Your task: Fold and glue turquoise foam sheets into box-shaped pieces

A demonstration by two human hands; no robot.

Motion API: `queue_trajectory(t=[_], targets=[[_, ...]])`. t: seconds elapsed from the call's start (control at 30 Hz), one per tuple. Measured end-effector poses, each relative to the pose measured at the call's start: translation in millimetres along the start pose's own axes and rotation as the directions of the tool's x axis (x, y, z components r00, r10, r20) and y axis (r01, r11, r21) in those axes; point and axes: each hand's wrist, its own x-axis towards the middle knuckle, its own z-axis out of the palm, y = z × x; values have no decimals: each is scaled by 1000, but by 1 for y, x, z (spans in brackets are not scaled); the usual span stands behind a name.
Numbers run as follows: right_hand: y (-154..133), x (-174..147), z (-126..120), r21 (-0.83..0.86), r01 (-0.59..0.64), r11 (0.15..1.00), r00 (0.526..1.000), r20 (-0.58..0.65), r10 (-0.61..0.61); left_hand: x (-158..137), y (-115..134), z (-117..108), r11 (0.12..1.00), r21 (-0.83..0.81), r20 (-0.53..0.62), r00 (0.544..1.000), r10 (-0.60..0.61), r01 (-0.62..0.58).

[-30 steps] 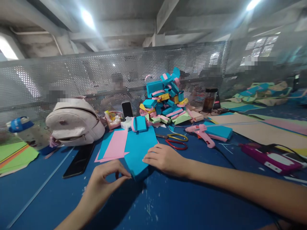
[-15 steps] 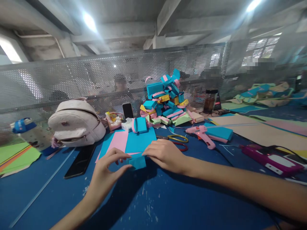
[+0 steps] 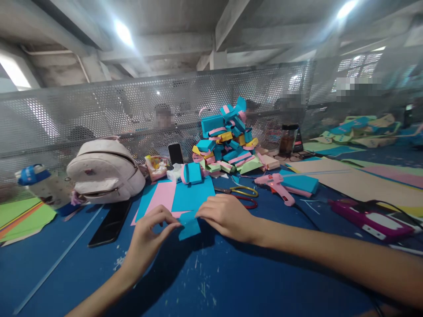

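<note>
Blue paper piece (image 3: 190, 226) at clock centre. Left hand (image 3: 150, 231) pinched on its 9 o'clock edge; right hand (image 3: 228, 216) touching at 1 o'clock, cannot tell if clamped. Lidded jar (image 3: 287, 141), 2 o'clock: brownish contents. Backpack (image 3: 105, 169), 10 o'clock.

Single view: the camera sat on your head and faced forward and down over the blue table (image 3: 257, 281). Your left hand (image 3: 153, 231) and right hand (image 3: 228, 218) showed at close range; the perforated screen (image 3: 198, 88) lay farther off, below the ceiling beams (image 3: 229, 24).
</note>
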Motion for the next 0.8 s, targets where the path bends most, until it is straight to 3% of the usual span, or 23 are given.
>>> queue_trajectory(t=[0.33, 0.53, 0.67, 0.8], targets=[[4, -2, 2, 3, -4, 1000, 1000, -22, 4, 0, -4, -7, 995, 77, -17, 998, 67, -66], [7, -5, 1, 22, -4, 1000, 999, -49, 5, -5, -9, -38, 979, 203, -32, 999, 11, -4], [6, -5, 1, 16, -10, 1000, 999, -38, 10, -8, -13, -61, 953, 303, 40, 999, -22, 9], [6, -5, 1, 11, -8, 1000, 999, -36, 9, -14, -32, -79, 910, 411, 26, 998, -62, 46]])
